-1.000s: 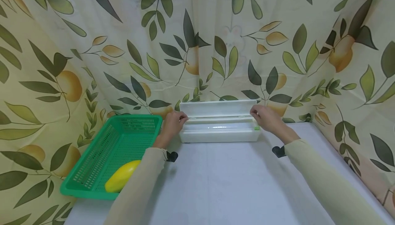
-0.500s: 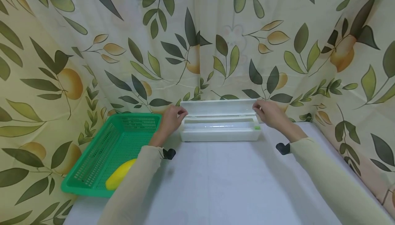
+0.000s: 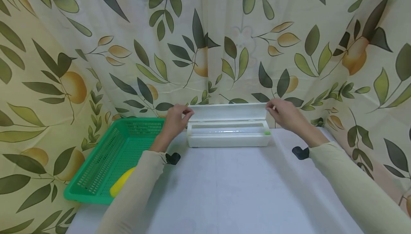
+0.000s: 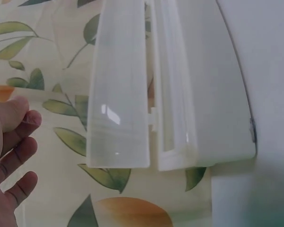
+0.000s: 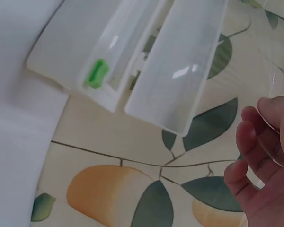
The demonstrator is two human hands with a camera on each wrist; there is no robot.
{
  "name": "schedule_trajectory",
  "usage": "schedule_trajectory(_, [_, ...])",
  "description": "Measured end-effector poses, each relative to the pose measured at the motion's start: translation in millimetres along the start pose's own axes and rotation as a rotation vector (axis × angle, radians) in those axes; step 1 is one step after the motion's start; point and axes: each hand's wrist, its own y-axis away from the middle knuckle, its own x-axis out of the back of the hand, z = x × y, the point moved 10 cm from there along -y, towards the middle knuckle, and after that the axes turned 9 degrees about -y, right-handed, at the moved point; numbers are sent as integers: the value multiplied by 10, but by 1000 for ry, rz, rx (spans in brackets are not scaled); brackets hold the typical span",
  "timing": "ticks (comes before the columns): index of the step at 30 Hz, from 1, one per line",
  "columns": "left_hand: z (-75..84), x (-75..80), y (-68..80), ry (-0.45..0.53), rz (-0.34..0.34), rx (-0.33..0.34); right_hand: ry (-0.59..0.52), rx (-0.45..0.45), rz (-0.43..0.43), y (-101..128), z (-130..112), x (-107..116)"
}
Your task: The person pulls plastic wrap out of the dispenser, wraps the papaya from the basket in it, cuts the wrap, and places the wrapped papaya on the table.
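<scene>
Both hands beside the long white plastic dispenser box [image 3: 228, 134], lid [image 3: 228, 112] up.
Left hand [image 3: 174, 121] at nine o'clock, right hand [image 3: 287, 115] at three; fingers [image 4: 20, 153] loosely apart, gripping nothing.

Green perforated basket [image 3: 118, 155] sits at the white table's [image 3: 231, 191] left edge. Yellow oval fruit [image 3: 121, 185] lies in the basket's near corner, partly hidden. Leaf-and-fruit print curtain [image 3: 224, 41] hangs behind and beside the table.
</scene>
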Motion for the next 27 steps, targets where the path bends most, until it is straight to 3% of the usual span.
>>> schedule_trajectory(6, [99, 157, -19, -9, 27, -6, 17, 5, 23, 27, -84, 116])
schedule_trajectory(16, [242, 380, -39, -3, 72, -57, 11, 144, 119, 95, -356, 357])
schedule_trajectory(27, [313, 539, -55, 49, 110, -110, 6, 142, 143, 129, -444, 499])
